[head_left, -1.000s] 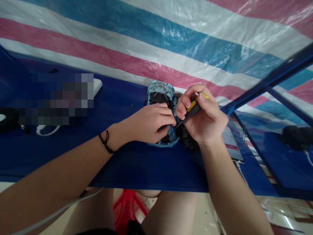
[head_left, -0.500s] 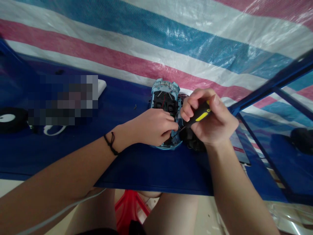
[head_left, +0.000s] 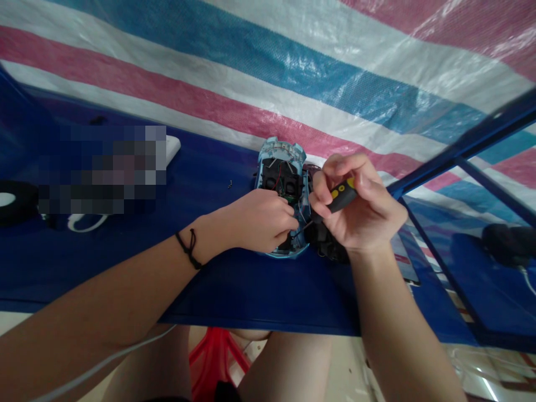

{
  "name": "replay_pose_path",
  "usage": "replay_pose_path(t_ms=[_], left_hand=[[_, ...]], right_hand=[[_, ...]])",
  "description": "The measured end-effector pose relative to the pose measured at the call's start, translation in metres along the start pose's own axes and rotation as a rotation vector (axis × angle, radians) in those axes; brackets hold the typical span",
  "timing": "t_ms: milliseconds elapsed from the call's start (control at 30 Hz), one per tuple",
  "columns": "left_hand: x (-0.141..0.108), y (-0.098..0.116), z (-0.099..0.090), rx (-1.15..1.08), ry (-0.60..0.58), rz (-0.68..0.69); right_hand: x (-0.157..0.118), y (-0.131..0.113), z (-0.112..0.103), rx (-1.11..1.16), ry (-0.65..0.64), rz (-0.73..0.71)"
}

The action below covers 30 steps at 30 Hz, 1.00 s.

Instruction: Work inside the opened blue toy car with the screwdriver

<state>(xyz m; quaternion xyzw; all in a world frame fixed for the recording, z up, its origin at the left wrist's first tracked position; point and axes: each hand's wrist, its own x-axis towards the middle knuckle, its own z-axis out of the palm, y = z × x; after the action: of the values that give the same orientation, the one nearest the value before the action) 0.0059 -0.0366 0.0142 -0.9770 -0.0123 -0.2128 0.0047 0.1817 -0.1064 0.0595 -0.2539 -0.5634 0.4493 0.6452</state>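
An opened light-blue toy car shell (head_left: 280, 153) lies on the table, with black compartments, thin wires and a small green board showing inside. My left hand (head_left: 262, 223) grips its near half and hides part of the inside. My right hand (head_left: 355, 204) holds a black-and-yellow screwdriver (head_left: 342, 195) by the handle, its thin shaft reaching down into the shell beside my left fingers. The shaft's tip is hidden. A dark, knobbly black part (head_left: 324, 243) sits just under my right hand, against the shell's side.
A tiny screw (head_left: 230, 183) lies left of the shell on the blue tabletop (head_left: 251, 296). A black wheel (head_left: 12, 201) and a pixelated area sit at the left. A striped tarp (head_left: 268, 95) lies beyond, a blue metal frame (head_left: 460, 148) at the right.
The screwdriver handle has turned in my right fingers, and its yellow marks now show differently. My hands and the shell sit slightly differently in the view. My left hand keeps its hold on the shell.
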Motion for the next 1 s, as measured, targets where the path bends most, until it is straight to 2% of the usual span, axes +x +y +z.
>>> replay_pose_path(t_ms=[167, 367, 533, 800, 1000], left_hand=[[-0.001, 0.001, 0.0, -0.007, 0.018, 0.003], [-0.001, 0.001, 0.002, 0.006, -0.001, 0.002], [-0.002, 0.0, 0.005, -0.011, 0.035, 0.015], [-0.002, 0.002, 0.004, -0.002, 0.004, -0.011], [-0.003, 0.001, 0.003, 0.006, 0.012, 0.0]], right_hand=[[0.0, 0.0, -0.002, -0.008, 0.014, -0.041], [-0.003, 0.002, 0.006, 0.013, -0.003, 0.009], [-0.005, 0.003, 0.016, -0.05, 0.033, 0.071], [-0.006, 0.004, 0.015, -0.072, 0.037, 0.004], [-0.006, 0.002, 0.017, -0.105, 0.074, 0.078]])
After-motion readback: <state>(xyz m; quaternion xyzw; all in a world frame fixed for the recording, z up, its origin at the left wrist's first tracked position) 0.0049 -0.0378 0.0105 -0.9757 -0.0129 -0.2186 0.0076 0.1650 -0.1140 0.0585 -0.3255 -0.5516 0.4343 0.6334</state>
